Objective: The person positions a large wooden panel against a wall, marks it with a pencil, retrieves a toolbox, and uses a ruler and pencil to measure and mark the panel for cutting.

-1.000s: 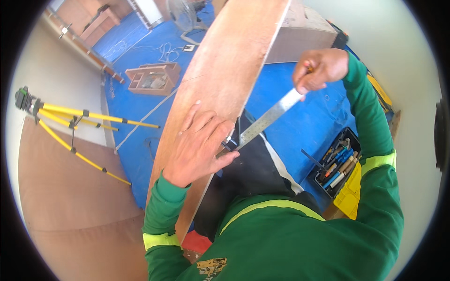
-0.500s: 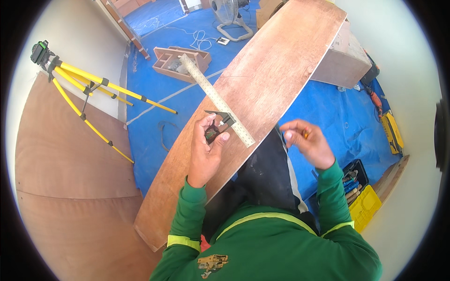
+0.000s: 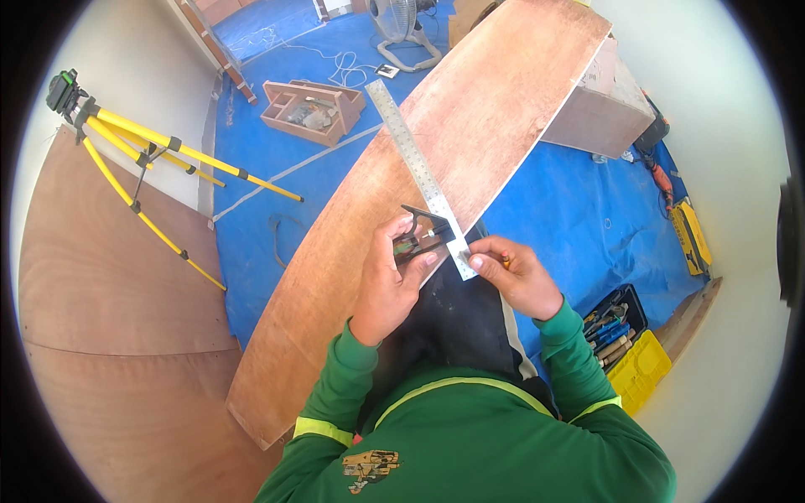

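We hold the combination square (image 3: 427,182) between left hand (image 3: 388,281), curled around its head, and right hand (image 3: 526,277), pinching its blade's near end.

The ruler (image 3: 407,151) at the centre is bare metal with a slight shine. The board (image 3: 327,285) is wood, matt and smooth-looking, its grain visible. The sheeting (image 3: 579,201) right of centre looks like plastic, wrinkled and faintly glossy. At lower left, the panel (image 3: 117,285) is matt wood. The lid (image 3: 639,373) at lower right looks plastic; the shirt (image 3: 511,436) is matt cloth.
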Demonstrator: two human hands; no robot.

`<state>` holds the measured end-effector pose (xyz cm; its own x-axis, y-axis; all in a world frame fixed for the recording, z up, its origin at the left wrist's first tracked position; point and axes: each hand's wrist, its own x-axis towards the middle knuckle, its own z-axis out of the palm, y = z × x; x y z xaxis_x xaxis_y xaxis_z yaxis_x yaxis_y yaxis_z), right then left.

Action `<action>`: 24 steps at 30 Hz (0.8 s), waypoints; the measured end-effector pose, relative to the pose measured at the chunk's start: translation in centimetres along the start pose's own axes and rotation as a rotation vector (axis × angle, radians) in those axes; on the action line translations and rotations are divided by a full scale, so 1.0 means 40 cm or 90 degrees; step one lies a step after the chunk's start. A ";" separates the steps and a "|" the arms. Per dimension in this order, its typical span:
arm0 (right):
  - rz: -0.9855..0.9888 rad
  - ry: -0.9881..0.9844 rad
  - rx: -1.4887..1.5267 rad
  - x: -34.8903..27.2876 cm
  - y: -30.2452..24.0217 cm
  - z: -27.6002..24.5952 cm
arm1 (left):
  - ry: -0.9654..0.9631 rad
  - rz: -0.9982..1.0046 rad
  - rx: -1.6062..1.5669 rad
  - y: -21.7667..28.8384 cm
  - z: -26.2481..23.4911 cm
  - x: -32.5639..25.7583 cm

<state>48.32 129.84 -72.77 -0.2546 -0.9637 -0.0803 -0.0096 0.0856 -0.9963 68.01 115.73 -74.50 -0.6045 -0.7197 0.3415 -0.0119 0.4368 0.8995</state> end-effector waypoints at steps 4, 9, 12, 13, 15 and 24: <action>-0.012 -0.041 -0.014 0.009 -0.002 0.009 | 0.005 -0.013 -0.092 0.005 0.003 0.008; -0.041 -0.033 -0.024 0.014 -0.014 0.015 | -0.027 0.010 -0.028 0.022 -0.013 0.016; -0.060 -0.018 -0.017 0.011 -0.018 0.024 | -0.004 -0.001 -0.021 0.028 -0.018 0.021; -0.060 -0.013 -0.027 0.010 -0.019 0.026 | 0.002 -0.017 -0.036 0.028 -0.019 0.023; -0.058 -0.007 -0.041 0.007 -0.020 0.028 | -0.008 -0.032 -0.023 0.027 -0.026 0.025; -0.060 0.019 -0.026 -0.011 -0.017 0.045 | -0.012 -0.032 -0.027 0.009 -0.029 0.012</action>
<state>50.19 129.73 -72.11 -0.2787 -0.9603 0.0153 -0.0739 0.0055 -0.9973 68.64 114.91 -73.70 -0.6187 -0.7297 0.2911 -0.0091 0.3772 0.9261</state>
